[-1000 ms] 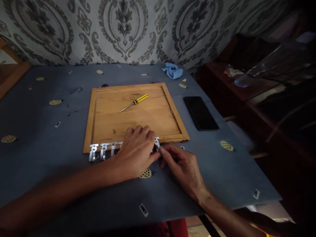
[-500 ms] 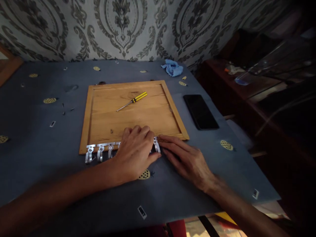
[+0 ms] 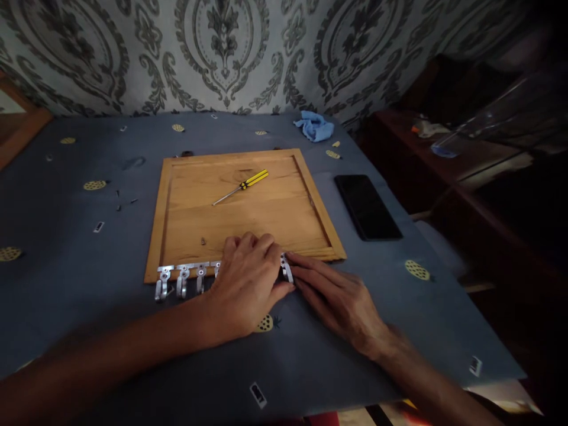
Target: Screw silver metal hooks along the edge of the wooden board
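A metal hook rail [image 3: 183,273] with several silver hooks lies along the near edge of a framed wooden board [image 3: 248,223]. My left hand [image 3: 247,291] is closed over the rail right of its middle, fingers bent on the far side and thumb on the near side, hiding some hooks. At the rail's right end, my right hand [image 3: 339,296] has its fingers pressed together against the end hook and the board's edge. A small screw [image 3: 203,241] rests on the board behind the rail. Farther back on the board lies a yellow-and-black screwdriver [image 3: 243,186], its tip pointing left.
A black phone [image 3: 368,207] lies right of the board on the blue patterned tablecloth [image 3: 89,319]. Several small screws [image 3: 118,207] are to the left. A crumpled blue cloth [image 3: 315,126] sits near the patterned curtain [image 3: 224,53] at the back.
The whole view has shifted slightly, so everything appears a little lower and farther right. Both hands keep their places on the rail, with no clear movement of the board.
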`<state>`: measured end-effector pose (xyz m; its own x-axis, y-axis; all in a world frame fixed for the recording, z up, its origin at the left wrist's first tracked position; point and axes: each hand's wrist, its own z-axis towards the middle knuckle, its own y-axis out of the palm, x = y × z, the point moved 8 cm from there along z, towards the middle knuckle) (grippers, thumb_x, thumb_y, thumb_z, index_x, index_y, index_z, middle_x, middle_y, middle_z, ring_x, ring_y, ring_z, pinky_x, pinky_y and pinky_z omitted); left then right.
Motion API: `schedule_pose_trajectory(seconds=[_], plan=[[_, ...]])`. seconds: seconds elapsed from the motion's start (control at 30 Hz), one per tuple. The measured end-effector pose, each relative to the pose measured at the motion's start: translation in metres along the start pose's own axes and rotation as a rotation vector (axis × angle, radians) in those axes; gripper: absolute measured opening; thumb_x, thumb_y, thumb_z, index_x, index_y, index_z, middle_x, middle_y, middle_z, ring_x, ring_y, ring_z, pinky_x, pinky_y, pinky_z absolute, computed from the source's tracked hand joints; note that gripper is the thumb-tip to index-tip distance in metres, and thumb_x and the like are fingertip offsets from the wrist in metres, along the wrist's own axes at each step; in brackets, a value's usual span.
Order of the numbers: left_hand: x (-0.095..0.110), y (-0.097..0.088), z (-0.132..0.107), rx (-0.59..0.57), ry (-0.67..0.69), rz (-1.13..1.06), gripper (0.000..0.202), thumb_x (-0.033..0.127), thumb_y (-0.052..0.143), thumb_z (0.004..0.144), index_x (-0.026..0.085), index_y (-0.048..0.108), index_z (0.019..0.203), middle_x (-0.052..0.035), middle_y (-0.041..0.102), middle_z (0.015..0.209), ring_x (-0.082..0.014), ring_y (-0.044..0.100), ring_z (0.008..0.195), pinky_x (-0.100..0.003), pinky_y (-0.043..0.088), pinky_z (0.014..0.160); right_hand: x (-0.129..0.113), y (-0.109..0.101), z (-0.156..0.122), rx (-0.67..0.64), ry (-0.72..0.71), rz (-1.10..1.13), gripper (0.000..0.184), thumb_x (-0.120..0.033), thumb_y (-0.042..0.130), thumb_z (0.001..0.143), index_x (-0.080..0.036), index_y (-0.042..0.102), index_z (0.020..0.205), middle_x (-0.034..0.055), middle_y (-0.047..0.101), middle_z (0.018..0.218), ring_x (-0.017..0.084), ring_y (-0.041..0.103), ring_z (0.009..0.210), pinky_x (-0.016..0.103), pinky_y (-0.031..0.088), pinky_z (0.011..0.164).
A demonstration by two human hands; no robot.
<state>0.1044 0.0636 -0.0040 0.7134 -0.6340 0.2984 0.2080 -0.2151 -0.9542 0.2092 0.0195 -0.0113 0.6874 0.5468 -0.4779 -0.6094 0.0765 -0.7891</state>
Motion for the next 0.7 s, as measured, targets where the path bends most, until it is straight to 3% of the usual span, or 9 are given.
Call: schedule_pose_trajectory(seconds=[0.5,0.7], plan=[[-0.0014,0.0012,0.0019,-0.031,0.005,0.011,0.032,0.044,0.064,0.088,0.016,0.056,0.101,-0.0074,0.060,0.107,-0.0313,0.054,0.103,-0.049,0.043,0.084,0.0004,0.0007,0.0003,0.002,-0.025,0.001,0.041,-0.010,0.051,0.093,-0.025,0.059,0.131,0.0053,0.067,0.128,0.017,0.069,0.109,0.029,0.059,0.093],[-0.0004,-0.0003,0.0019,-0.037,-0.004,0.012,0.030,0.042,0.064,0.088,0.016,0.056,0.101,-0.0076,0.061,0.108,-0.0312,0.054,0.105,-0.048,0.043,0.085,-0.0045,-0.0005,-0.0004,0.038,-0.089,-0.073,0.033,-0.009,0.052,0.093,-0.019,0.065,0.121,0.0094,0.070,0.124,0.017,0.071,0.105,0.028,0.060,0.090]])
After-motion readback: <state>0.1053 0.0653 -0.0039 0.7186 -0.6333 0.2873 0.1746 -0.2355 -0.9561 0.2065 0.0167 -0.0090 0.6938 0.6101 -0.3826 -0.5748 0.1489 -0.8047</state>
